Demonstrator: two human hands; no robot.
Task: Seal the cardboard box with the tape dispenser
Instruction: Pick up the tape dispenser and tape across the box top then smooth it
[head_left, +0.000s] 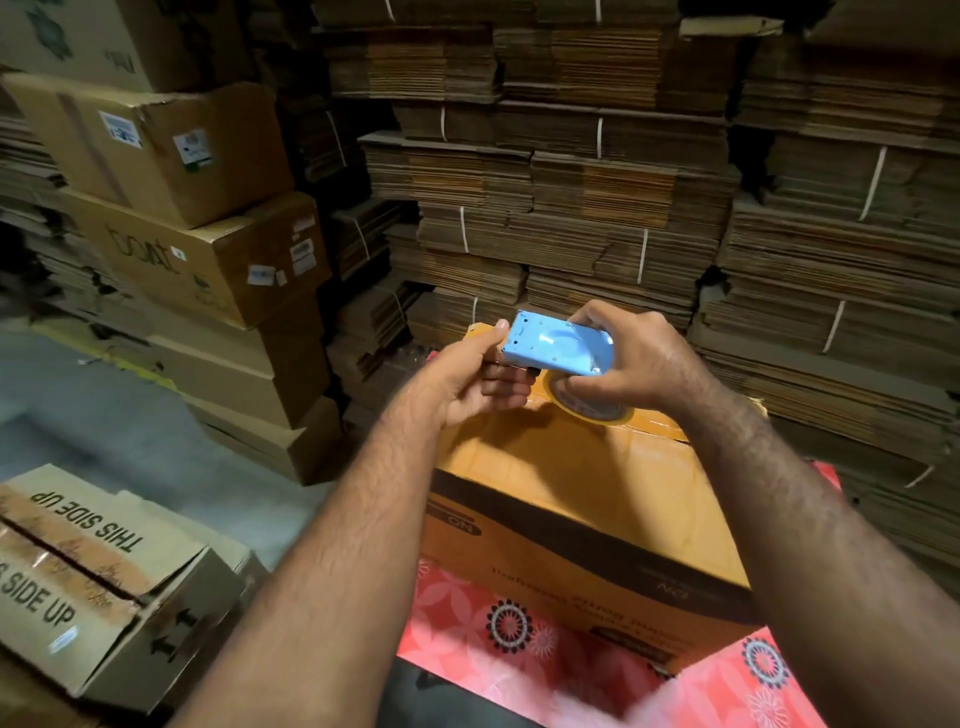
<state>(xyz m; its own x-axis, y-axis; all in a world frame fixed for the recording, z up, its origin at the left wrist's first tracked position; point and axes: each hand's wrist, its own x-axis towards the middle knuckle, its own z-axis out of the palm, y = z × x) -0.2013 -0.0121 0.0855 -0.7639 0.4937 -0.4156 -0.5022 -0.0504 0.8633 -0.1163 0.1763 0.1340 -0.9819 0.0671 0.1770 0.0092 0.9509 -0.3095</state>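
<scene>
We hold the light-blue metal tape dispenser (556, 344) above the orange cardboard box's (566, 499) far edge, right hand (631, 358) fingers clamped on it, left hand (480, 376) fingers pinching its toothed end.

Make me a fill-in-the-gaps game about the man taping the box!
1. The tape dispenser held in both hands is the colour ____.
2. The orange cardboard box sits on a red cloth with a ____ pattern.
3. The box on the floor at the left says THIS SIDE ____.
4. The right hand grips the dispenser at the end with the ____ roll.

Missing words: blue; flower; UP; tape
</scene>
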